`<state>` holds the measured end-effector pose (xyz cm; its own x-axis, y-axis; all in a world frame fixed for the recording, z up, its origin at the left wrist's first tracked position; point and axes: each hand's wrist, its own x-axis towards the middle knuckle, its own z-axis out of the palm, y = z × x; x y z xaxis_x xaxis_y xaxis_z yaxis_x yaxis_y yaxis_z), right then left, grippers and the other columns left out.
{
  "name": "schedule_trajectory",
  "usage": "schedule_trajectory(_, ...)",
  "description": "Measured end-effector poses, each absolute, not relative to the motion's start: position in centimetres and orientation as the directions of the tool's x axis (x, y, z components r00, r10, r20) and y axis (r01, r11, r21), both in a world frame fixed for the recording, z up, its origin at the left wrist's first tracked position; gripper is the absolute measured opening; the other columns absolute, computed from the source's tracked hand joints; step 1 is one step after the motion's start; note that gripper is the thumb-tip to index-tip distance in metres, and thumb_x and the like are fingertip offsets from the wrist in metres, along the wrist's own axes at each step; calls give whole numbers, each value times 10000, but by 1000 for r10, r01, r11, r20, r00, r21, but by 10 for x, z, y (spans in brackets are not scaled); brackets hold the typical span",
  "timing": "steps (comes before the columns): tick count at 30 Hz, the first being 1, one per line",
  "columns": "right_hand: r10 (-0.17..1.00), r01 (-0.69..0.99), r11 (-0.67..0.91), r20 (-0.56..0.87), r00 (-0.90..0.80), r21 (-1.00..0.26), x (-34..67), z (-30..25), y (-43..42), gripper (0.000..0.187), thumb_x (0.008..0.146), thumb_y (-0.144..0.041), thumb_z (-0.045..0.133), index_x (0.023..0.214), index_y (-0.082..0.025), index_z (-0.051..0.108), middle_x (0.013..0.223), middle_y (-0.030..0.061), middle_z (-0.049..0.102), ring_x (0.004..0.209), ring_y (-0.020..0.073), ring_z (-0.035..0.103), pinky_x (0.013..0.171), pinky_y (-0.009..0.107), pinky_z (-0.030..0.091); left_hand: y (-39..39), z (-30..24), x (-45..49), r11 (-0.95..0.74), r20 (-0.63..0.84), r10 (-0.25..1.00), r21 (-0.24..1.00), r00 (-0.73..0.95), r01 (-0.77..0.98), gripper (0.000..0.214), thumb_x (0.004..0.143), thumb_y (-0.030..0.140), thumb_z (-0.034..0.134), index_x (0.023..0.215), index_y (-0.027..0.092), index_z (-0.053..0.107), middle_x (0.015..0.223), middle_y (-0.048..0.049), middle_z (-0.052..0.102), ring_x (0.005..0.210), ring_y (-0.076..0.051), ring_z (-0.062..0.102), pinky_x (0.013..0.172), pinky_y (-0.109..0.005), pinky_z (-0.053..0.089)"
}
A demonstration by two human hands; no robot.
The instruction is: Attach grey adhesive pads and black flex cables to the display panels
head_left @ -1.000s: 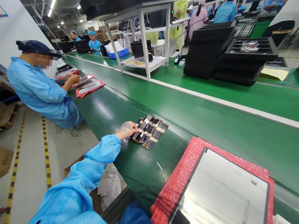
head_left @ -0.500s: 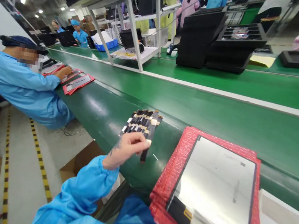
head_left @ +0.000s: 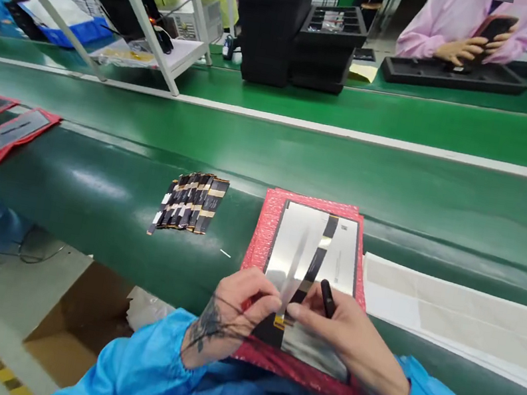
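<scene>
A shiny rectangular panel (head_left: 293, 243) lies on a stack of red bubble-wrap sheets (head_left: 265, 225) at the near edge of the green bench. A thin black and gold strip (head_left: 316, 260) stands over the panel. My left hand (head_left: 234, 311) and my right hand (head_left: 346, 336) meet at the strip's lower end, both pinching it. A dark pen-like tool (head_left: 326, 297) also sits in my right hand. A fanned pile of the same black strips (head_left: 190, 202) lies to the left of the panel.
White sheets (head_left: 457, 311) lie right of the red stack. More red sheets with panels (head_left: 6, 134) lie far left. Black tray stacks (head_left: 296, 28) and a white rack (head_left: 166, 53) stand beyond the belt. A person in pink (head_left: 469, 23) sits opposite. A cardboard box (head_left: 81, 322) is below.
My left hand took one strip from the pile and carried it right to the panel. My right hand came into view and joined it. The view swung right.
</scene>
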<state>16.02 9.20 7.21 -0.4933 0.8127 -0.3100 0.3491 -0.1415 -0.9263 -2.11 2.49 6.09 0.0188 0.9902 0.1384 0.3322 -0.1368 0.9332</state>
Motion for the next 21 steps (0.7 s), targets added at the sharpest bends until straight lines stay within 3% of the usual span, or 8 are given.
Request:
schedule_trajectory(3, 859, 472, -15, -253, -445, -882, 171, 64, 97, 239, 796, -459, 622, 709, -237, 639, 687, 11, 653, 657, 217, 588, 613, 347, 497, 5, 35, -18, -350, 380, 921, 719, 83, 601, 243, 961, 285, 511, 1099, 236, 705, 887, -66, 655, 843, -202, 607, 744, -338, 509)
schedule_trajectory(6, 858, 534, 160, -150, -491, -830, 175, 61, 98, 187, 824, -327, 581, 688, -243, 678, 901, 65, 683, 844, 253, 649, 747, 380, 542, -9, 20, -15, -417, 455, 877, 554, 157, 721, 314, 940, 232, 529, 1223, 229, 664, 983, -76, 640, 939, -216, 574, 859, -373, 484)
schedule_trajectory(10, 842, 628, 197, -198, -502, -753, 170, 60, 96, 154, 833, -230, 610, 722, -239, 718, 984, 75, 640, 864, 250, 661, 729, 375, 564, -10, 20, -14, -451, 492, 851, 502, 185, 738, 258, 922, 180, 558, 1140, 212, 692, 920, -55, 628, 919, -198, 558, 878, -343, 463)
schedule_trajectory(14, 785, 586, 152, -263, -561, -796, 164, 62, 94, 119, 829, -175, 659, 757, -228, 737, 1034, 67, 624, 922, 238, 656, 788, 362, 571, -6, 23, -16, -461, 493, 850, 525, 186, 716, 181, 939, 202, 563, 1044, 205, 710, 885, -46, 639, 880, -179, 565, 832, -311, 481)
schedule_trajectory(21, 771, 580, 164, -263, -579, -798, 160, 57, 86, 119, 817, -179, 695, 738, -255, 742, 973, 36, 646, 816, 214, 663, 753, 346, 582, -8, 19, -18, -510, 576, 798, 488, 178, 709, 150, 939, 210, 575, 881, 201, 713, 859, -48, 654, 849, -168, 591, 831, -320, 529)
